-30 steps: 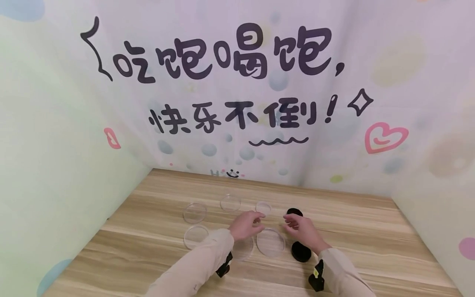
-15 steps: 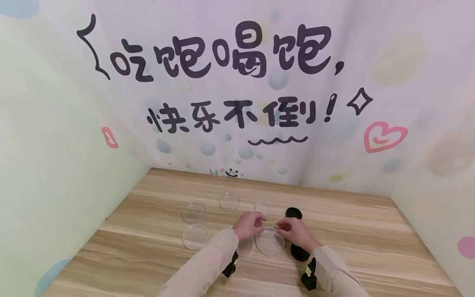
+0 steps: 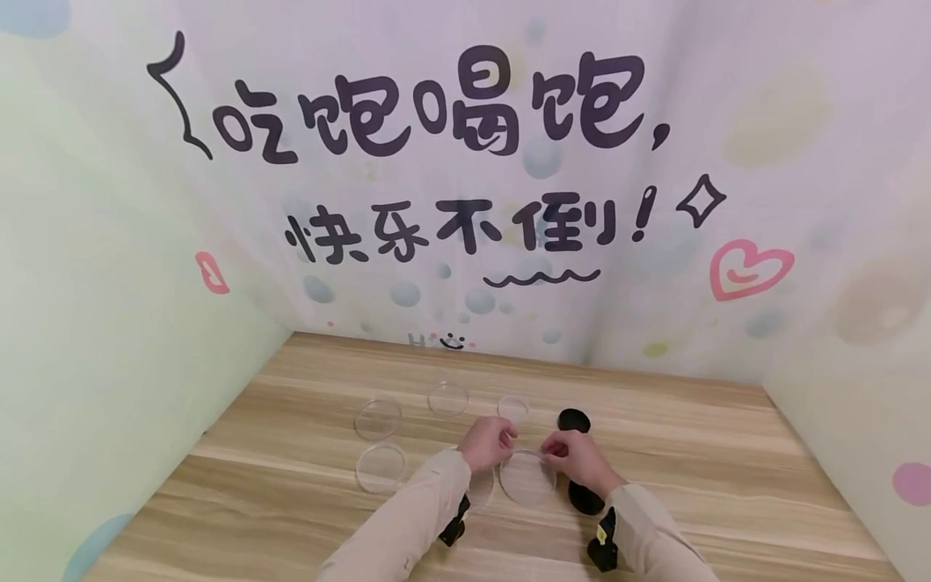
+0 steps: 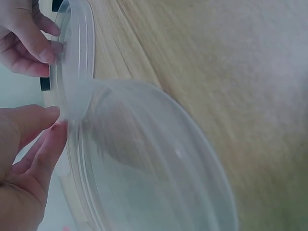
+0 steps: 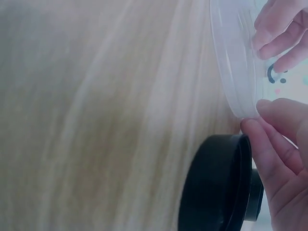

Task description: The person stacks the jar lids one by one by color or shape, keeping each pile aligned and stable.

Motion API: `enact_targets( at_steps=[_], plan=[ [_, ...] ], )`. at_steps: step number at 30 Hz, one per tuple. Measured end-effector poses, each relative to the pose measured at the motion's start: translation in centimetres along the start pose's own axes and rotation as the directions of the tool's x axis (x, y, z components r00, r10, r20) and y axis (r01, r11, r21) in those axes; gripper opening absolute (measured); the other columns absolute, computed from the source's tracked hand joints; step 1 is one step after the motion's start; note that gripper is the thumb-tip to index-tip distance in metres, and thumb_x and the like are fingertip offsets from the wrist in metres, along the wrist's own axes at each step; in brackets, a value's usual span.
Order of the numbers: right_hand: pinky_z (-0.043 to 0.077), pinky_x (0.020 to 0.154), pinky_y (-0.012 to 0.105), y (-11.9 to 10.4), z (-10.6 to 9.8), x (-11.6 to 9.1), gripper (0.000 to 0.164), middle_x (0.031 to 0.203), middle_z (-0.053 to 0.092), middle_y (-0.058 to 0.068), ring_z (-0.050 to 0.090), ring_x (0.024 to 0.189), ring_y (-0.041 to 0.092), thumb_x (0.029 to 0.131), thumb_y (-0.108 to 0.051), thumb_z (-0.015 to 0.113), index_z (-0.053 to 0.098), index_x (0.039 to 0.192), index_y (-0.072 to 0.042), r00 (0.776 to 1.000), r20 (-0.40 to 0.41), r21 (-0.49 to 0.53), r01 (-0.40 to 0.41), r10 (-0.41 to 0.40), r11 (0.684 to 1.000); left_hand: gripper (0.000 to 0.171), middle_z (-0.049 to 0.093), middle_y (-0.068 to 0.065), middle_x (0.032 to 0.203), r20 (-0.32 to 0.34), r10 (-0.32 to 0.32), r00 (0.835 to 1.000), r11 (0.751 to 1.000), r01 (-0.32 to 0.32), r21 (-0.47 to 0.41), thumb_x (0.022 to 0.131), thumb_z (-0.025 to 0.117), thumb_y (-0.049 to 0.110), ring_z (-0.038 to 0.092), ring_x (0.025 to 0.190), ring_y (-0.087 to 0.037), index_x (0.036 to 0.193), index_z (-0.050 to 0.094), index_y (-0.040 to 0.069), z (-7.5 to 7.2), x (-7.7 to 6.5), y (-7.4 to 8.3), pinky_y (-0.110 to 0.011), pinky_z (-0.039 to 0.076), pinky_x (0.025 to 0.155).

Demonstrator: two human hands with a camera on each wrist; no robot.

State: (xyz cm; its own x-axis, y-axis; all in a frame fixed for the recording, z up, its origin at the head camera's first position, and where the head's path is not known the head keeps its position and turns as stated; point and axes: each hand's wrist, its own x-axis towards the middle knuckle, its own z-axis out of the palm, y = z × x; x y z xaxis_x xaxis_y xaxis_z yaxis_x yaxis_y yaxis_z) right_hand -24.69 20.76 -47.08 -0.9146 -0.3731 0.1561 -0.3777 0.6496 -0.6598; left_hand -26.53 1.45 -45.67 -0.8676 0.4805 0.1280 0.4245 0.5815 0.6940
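Both hands work at a clear round plastic lid [image 3: 528, 483] in the middle of the table. My left hand [image 3: 486, 444] pinches its left rim between thumb and fingers, as the left wrist view shows. On the opposite side, the thumb and forefinger of my right hand [image 5: 284, 149] pinch the rim. Another clear lid [image 4: 154, 163] lies beneath my left wrist, partly covered by the hand in the head view. Right by my right hand are a black round lid [image 5: 214, 185] and a smaller black one [image 3: 574, 421] behind it.
Several more clear round lids lie to the left and back, among them one at the left front [image 3: 381, 470], and a small clear lid [image 3: 512, 407] behind my hands. The wood-grain table [image 3: 691, 469] meets a printed cloth backdrop [image 3: 378, 291] at the back and sides.
My right hand has moved left, from beside the black lids to the clear lid's right rim, and its fingers have closed. My left hand's fingers have closed at the left rim.
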Motion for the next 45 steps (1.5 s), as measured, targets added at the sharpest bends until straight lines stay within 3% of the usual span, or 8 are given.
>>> enact_targets(
  at_steps=[11, 19, 23, 29, 45],
  plan=[
    [0.047, 0.049, 0.020, 0.1, 0.3, 0.0, 0.004, 0.072, 0.062, 0.007, 0.055, 0.060, 0.012, 0.077, -0.001, 0.064, 0.062, 0.079, 0.002, 0.999, 0.008, 0.089, -0.040, 0.040, 0.995, 0.022, 0.061, -0.006, 0.068, -0.003, -0.049, 0.999, 0.999, 0.049, 0.014, 0.068, 0.064, -0.009, 0.054, 0.061, -0.009, 0.090, 0.062, -0.005, -0.3, -0.2, -0.1, -0.016, 0.043, 0.052],
    [0.045, 0.045, 0.021, 1.1, 0.4, -0.2, 0.012, 0.065, 0.059, -0.002, 0.051, 0.053, 0.005, 0.080, -0.014, 0.065, 0.064, 0.075, -0.003, 0.998, -0.033, 0.105, 0.064, -0.061, 0.992, 0.023, 0.060, -0.006, 0.065, 0.001, -0.041, 0.999, 0.999, 0.040, 0.010, 0.068, 0.060, -0.010, 0.048, 0.056, -0.005, 0.091, 0.062, -0.006, -0.1, 0.0, -0.2, -0.015, 0.040, 0.048],
    [0.046, 0.047, 0.022, 0.4, 0.2, -0.1, 0.007, 0.066, 0.060, 0.001, 0.052, 0.054, 0.007, 0.078, -0.006, 0.064, 0.064, 0.076, 0.001, 1.000, -0.021, 0.086, -0.011, 0.013, 0.996, 0.018, 0.059, -0.004, 0.066, -0.023, 0.004, 1.000, 0.999, -0.003, 0.038, 0.068, 0.061, -0.009, 0.048, 0.059, -0.004, 0.085, 0.064, -0.004, 0.1, 0.1, -0.5, -0.014, 0.040, 0.052],
    [0.046, 0.047, 0.020, -0.2, 0.0, 0.0, 0.005, 0.069, 0.061, 0.005, 0.053, 0.055, 0.008, 0.078, 0.000, 0.063, 0.064, 0.079, 0.004, 0.998, 0.001, 0.064, -0.059, 0.059, 0.996, 0.010, 0.059, -0.003, 0.066, -0.026, 0.058, 0.998, 0.996, -0.056, 0.063, 0.067, 0.062, -0.008, 0.047, 0.060, -0.003, 0.074, 0.064, -0.001, 0.1, 0.2, -0.8, -0.013, 0.040, 0.055],
    [0.050, 0.051, 0.021, 0.3, 0.2, 0.1, 0.004, 0.072, 0.060, 0.006, 0.055, 0.059, 0.010, 0.079, 0.001, 0.061, 0.063, 0.081, 0.004, 0.992, 0.033, 0.174, -0.125, 0.121, 0.977, 0.009, 0.062, -0.005, 0.070, 0.025, -0.025, 0.999, 0.999, 0.027, -0.044, 0.073, 0.063, -0.004, 0.048, 0.062, -0.003, 0.080, 0.067, -0.001, -0.5, 0.3, -0.9, -0.015, 0.042, 0.057]
  ],
)
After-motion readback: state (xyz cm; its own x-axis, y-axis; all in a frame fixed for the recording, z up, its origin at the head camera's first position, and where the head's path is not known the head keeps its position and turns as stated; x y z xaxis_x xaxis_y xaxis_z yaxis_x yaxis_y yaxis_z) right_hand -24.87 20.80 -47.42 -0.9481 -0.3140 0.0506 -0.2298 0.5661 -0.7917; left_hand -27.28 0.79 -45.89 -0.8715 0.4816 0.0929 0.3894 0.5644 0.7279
